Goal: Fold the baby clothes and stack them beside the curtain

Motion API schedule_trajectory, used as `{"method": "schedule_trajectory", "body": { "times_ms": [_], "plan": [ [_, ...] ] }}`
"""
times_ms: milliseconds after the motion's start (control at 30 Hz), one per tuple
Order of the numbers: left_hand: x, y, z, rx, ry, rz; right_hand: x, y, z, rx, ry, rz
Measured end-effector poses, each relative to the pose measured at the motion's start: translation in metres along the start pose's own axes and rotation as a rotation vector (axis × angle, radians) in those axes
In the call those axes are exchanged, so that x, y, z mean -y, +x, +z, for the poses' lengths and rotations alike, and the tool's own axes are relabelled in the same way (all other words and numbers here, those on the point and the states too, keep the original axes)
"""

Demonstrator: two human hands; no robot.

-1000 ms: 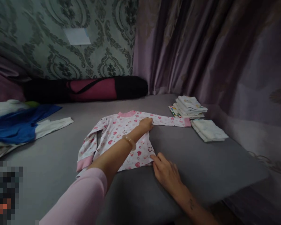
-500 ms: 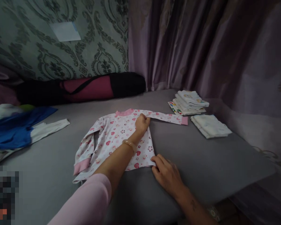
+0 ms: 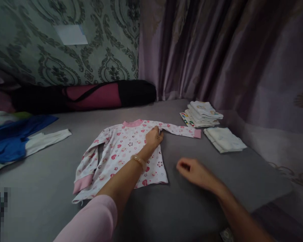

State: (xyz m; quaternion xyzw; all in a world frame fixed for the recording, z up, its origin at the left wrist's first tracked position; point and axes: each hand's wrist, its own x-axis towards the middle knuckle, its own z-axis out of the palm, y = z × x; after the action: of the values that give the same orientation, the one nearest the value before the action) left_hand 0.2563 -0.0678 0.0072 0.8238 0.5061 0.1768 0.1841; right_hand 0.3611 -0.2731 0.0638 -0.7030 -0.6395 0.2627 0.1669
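A small white long-sleeved shirt [image 3: 127,148] with pink hearts, flowers and pink cuffs lies spread on the grey bed surface. Its right-hand sleeve stretches out sideways, while the left-hand sleeve hangs down along the body. My left hand [image 3: 154,136], reaching across the shirt, pinches the fabric near the underarm of the stretched sleeve. Apart from the shirt, over the grey sheet by its lower right corner, is my right hand [image 3: 194,172]. Its fingers are loosely curled closed, slightly blurred, and I see nothing in them.
A stack of folded white cloths [image 3: 204,113] lies at the back right, with another folded white cloth [image 3: 225,139] in front. Blue and white clothes [image 3: 12,141] lie at the left. A black and maroon long bag [image 3: 93,95] rests along the wall. Curtains [image 3: 199,50] hang behind.
My right hand has let go of the shirt's lower right corner and moved up and to the right. My left hand stays pinched at the underarm.
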Motion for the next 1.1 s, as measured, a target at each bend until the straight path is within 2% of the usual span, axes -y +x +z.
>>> {"method": "schedule_trajectory", "body": {
  "times_ms": [67,100,133,233,400,467,600,733,800,900,1000,1100],
  "plan": [
    [0.001,0.000,0.001,0.009,-0.007,0.001,-0.029,0.023,-0.025,-0.253,-0.260,0.224],
    [0.001,0.000,0.001,0.011,-0.009,0.003,-0.044,0.034,-0.035,-0.337,-0.397,0.257],
    [0.001,-0.001,0.002,0.012,-0.007,0.004,-0.057,0.045,-0.044,-0.383,-0.527,0.225],
    [0.001,-0.002,0.002,0.013,0.016,0.012,-0.085,0.071,-0.059,-0.355,-0.815,0.118],
    [0.002,-0.003,0.002,-0.034,0.052,0.085,-0.102,0.094,-0.072,-0.170,-0.977,0.002],
    [0.002,-0.004,0.002,-0.055,0.060,0.140,-0.103,0.097,-0.080,-0.175,-1.028,-0.039],
    [0.000,-0.004,0.000,-0.087,0.056,0.211,-0.107,0.093,-0.097,-0.301,-1.104,-0.070],
    [-0.001,-0.001,0.000,-0.136,-0.031,0.274,-0.115,0.088,-0.097,-0.231,-1.089,-0.067],
    [0.001,0.002,0.003,-0.131,-0.076,0.296,-0.114,0.087,-0.092,-0.208,-1.094,-0.020],
    [0.005,0.007,0.010,-0.101,-0.102,0.356,-0.100,0.092,-0.079,-0.266,-1.134,0.074],
    [0.008,0.014,0.015,-0.071,-0.124,0.372,-0.071,0.106,-0.060,-0.343,-1.018,0.074],
    [0.012,0.022,0.008,0.052,-0.267,0.384,-0.031,0.126,-0.035,-0.383,-0.759,-0.003]
  ]
}}
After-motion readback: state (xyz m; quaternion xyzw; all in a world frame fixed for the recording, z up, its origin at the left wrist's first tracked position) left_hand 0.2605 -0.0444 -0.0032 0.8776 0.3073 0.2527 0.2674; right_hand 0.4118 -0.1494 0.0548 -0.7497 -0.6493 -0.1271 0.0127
